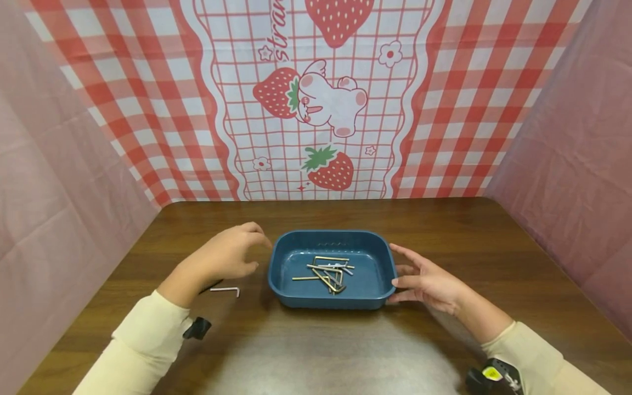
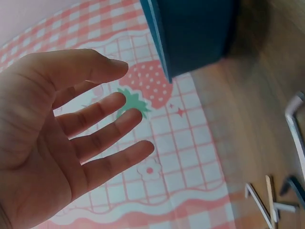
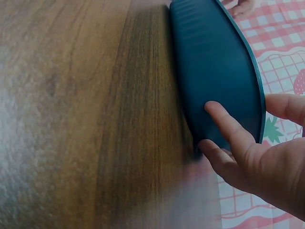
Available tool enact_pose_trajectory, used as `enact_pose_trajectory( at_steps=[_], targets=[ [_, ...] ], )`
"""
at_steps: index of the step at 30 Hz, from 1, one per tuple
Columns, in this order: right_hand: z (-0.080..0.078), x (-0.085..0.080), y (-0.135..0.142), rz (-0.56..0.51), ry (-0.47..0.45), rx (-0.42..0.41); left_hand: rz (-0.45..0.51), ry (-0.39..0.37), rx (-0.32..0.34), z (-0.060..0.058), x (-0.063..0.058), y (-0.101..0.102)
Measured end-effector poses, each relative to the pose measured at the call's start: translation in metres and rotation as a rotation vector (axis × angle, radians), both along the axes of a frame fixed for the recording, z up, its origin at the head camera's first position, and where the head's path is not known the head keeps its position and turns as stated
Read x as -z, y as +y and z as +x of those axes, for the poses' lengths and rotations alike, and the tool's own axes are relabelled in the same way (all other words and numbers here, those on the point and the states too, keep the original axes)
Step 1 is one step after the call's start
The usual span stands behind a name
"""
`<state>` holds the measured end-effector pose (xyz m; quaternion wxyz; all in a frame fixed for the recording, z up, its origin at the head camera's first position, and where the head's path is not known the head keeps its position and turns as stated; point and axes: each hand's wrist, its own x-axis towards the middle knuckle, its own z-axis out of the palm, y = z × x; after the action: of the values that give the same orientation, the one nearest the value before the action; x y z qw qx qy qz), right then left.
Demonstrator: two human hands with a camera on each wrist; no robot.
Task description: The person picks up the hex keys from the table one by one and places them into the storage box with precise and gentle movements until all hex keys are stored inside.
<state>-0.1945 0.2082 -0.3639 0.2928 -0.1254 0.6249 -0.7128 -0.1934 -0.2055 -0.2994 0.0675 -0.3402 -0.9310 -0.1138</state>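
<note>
Your left hand [image 1: 228, 253] loose, empty; right hand [image 1: 430, 286], straight-fingered, touches blue plastic tray [image 1: 331, 302] at 3 o'clock. Likely light, stiff; grip end rims.

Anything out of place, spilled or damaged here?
Slightly odd: a few L-shaped metal hex keys lie loose on the brown wood-grain table near the left hand, while more keys are heaped in the blue rectangular tray. Lettering on the red-and-white strawberry-print cloth runs sideways. No spill or damage visible.
</note>
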Motion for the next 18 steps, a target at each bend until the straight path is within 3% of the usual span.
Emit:
enact_pose_trajectory(
  at_steps=[9,18],
  targets=[
    [0.000,0.000,0.000,0.002,-0.006,0.003,-0.046,-0.072,-0.019,0.007,0.009,-0.021],
    [0.001,-0.002,-0.001,0.005,-0.012,0.007,-0.037,-0.152,-0.043,0.004,0.023,-0.041]
  ],
)
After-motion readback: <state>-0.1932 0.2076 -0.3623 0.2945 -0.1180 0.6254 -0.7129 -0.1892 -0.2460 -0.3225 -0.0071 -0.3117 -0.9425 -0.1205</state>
